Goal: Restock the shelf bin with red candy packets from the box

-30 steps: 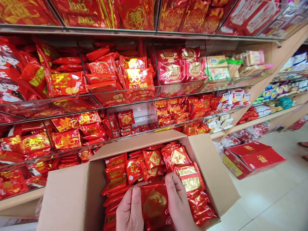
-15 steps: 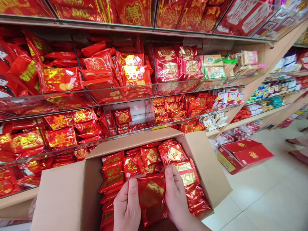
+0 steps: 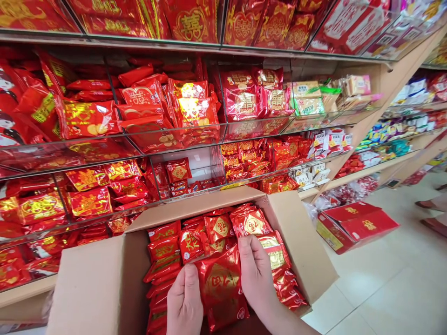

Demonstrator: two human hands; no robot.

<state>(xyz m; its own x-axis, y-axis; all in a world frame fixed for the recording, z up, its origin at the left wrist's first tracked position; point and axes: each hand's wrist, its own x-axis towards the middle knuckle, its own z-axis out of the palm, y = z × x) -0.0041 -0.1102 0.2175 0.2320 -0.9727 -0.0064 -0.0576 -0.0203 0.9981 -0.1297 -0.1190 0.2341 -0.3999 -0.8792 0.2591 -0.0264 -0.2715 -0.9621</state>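
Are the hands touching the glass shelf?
No, the left hand and right hand hold a red foil packet over the open cardboard carton.

Display shelving, shop interior: tiered glass shelves [image 3: 115, 143] are carrying red foil packets [image 3: 89, 118] with gold print, packed closely into clear-walled compartments. A wooden shelf [image 3: 366, 168] at the right is supporting further rows of multicoloured packets [image 3: 384, 149]. A tile floor [image 3: 391, 288] is bearing a red box [image 3: 359, 225] with gold print, lying beside clear bags of red goods [image 3: 344, 197] near the foot of the shelving. An open cardboard box [image 3: 296, 242], flaps spread, is standing just in front of the glass shelves, holding more red packets [image 3: 251, 222].
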